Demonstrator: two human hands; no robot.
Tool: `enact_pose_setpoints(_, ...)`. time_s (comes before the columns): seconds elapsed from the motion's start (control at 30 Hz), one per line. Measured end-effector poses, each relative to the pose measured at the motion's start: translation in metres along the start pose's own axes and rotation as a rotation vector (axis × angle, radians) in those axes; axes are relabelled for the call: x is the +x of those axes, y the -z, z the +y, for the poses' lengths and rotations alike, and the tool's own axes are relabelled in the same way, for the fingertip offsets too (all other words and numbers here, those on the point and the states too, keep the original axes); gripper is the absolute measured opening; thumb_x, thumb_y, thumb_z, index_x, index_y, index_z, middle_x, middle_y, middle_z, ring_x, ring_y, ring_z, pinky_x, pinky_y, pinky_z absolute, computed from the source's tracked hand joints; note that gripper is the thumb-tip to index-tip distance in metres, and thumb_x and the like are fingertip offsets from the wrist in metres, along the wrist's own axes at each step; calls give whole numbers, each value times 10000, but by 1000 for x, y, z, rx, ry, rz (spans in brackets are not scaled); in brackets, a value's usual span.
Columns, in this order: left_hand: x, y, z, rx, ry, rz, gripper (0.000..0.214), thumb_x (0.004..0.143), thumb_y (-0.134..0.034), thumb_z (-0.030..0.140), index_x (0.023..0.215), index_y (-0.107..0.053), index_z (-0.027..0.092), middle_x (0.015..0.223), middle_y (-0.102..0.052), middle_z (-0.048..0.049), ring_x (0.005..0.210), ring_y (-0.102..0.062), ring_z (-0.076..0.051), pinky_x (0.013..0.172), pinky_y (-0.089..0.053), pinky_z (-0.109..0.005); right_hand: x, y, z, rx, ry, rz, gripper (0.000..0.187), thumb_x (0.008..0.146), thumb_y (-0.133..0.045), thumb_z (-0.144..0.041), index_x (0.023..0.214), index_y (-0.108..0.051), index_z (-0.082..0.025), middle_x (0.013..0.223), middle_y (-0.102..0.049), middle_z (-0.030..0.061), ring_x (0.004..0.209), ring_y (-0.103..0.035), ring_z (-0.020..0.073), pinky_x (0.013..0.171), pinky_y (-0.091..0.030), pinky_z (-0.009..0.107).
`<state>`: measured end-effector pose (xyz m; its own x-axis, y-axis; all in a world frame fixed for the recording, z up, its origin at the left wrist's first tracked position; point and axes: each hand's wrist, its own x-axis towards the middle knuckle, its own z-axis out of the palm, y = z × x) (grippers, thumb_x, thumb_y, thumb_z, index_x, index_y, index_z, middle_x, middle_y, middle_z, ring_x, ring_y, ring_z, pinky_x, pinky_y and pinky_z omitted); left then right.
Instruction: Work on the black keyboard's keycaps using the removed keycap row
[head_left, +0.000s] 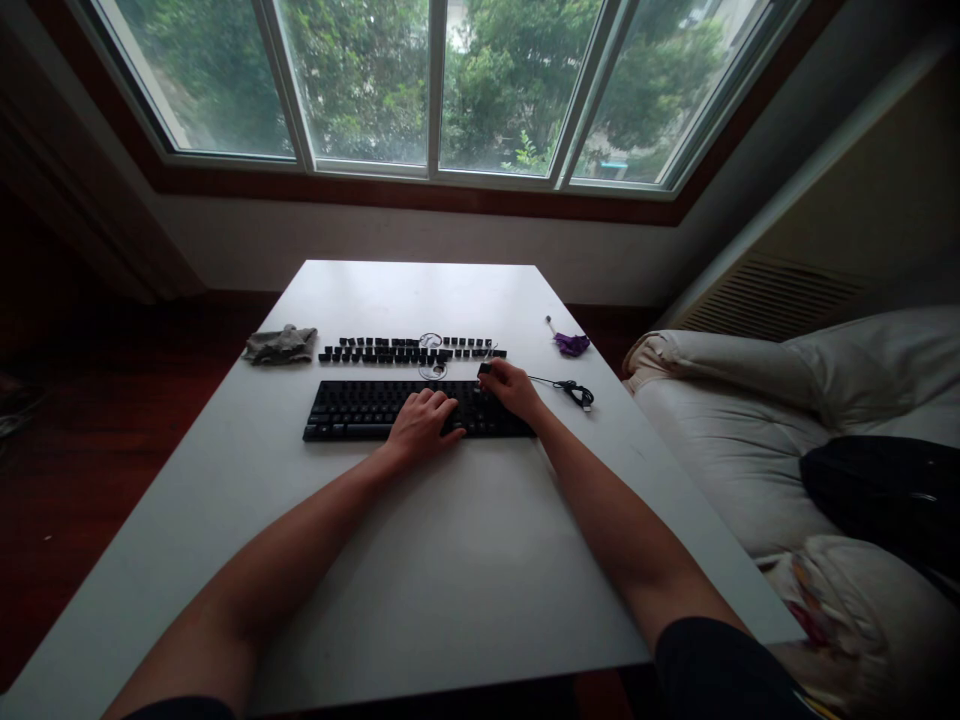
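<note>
A black keyboard (352, 409) lies across the middle of the white table (420, 590). My left hand (421, 426) rests flat on its right half, fingers loosely spread. At the keyboard's upper right corner, my right hand (511, 385) pinches a small black keycap (484, 369). Behind the keyboard, rows of loose black keycaps (409, 350) are laid out, with a wire keycap puller (432, 356) among them.
A grey cloth (280, 345) lies left of the keycaps. A purple brush (569, 342) and a coiled black cable (574, 391) sit on the right. A white sofa (795, 420) with a dark item stands beside the table. Windows (435, 90) are behind.
</note>
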<state>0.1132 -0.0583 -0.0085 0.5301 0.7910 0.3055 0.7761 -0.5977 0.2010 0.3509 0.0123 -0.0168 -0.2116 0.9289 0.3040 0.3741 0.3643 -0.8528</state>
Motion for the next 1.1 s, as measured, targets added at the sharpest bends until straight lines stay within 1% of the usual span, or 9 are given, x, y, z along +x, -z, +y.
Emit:
enact_pose_setpoints(0.1, 0, 0, 0, -3, -3, 8, 417, 887, -645, 483, 1233, -611, 251, 1128, -635, -93, 1087, -526, -288, 945, -409, -443, 1, 1, 3, -21, -1, -14, 293, 848, -649, -517, 882, -608, -229, 707, -663, -6, 645, -595, 169, 632, -468, 297)
enact_pose_setpoints(0.3, 0, -1, -1, 4, -18, 17, 424, 898, -629, 498, 1228, -608, 235, 1126, -636, -93, 1077, -526, -284, 938, -409, -436, 2, 0, 5, -13, -13, -64, 278, 847, -649, -500, 896, -606, -230, 700, -660, -13, 649, -595, 171, 644, -473, 298)
enact_pose_setpoints(0.47, 0, 0, -1, 8, -17, 10, 421, 898, -630, 496, 1231, -607, 239, 1136, -632, -93, 1080, -526, -283, 938, -409, -437, 2, 10, -4, -69, 34, -159, 262, 850, -643, -482, 888, -622, -224, 710, -646, -18, 631, -542, 154, 621, -434, 284)
enact_pose_setpoints(0.6, 0, -1, -1, 6, -17, 10, 420, 896, -636, 485, 1234, -607, 236, 1139, -634, -96, 1080, -526, -283, 941, -409, -438, 2, 19, -15, -153, 97, -218, 225, 847, -645, -441, 856, -636, -216, 658, -576, -30, 612, -482, 140, 603, -393, 275)
enact_pose_setpoints(0.7, 0, -1, -1, 4, -21, 17, 422, 895, -639, 482, 1230, -610, 228, 1137, -635, -97, 1074, -528, -283, 935, -411, -438, 2, 22, -19, -171, 111, -267, 207, 851, -642, -419, 864, -632, -213, 656, -570, -30, 607, -480, 136, 593, -384, 269)
enact_pose_setpoints(0.83, 0, -3, -2, 0, -30, 32, 418, 890, -645, 480, 1219, -617, 224, 1128, -635, -97, 1066, -534, -283, 935, -412, -437, 3, 19, -18, -154, 75, -258, 215, 869, -621, -427, 902, -629, -215, 665, -619, -24, 600, -517, 139, 586, -389, 263)
enact_pose_setpoints(1.0, 0, -4, -3, -10, -31, 47, 415, 888, -650, 474, 1219, -620, 226, 1127, -638, -101, 1064, -539, -287, 931, -414, -438, 2, 18, -17, -177, 77, -259, 209, 865, -641, -425, 881, -632, -216, 668, -639, -22, 612, -547, 142, 588, -410, 259)
enact_pose_setpoints(1.1, -1, -5, -4, -11, -36, 56, 413, 886, -655, 473, 1215, -623, 225, 1123, -644, -102, 1057, -544, -288, 925, -418, -441, 1, 15, -15, -61, 34, -182, 214, 848, -669, -428, 887, -618, -223, 704, -668, -17, 631, -591, 152, 605, -461, 269)
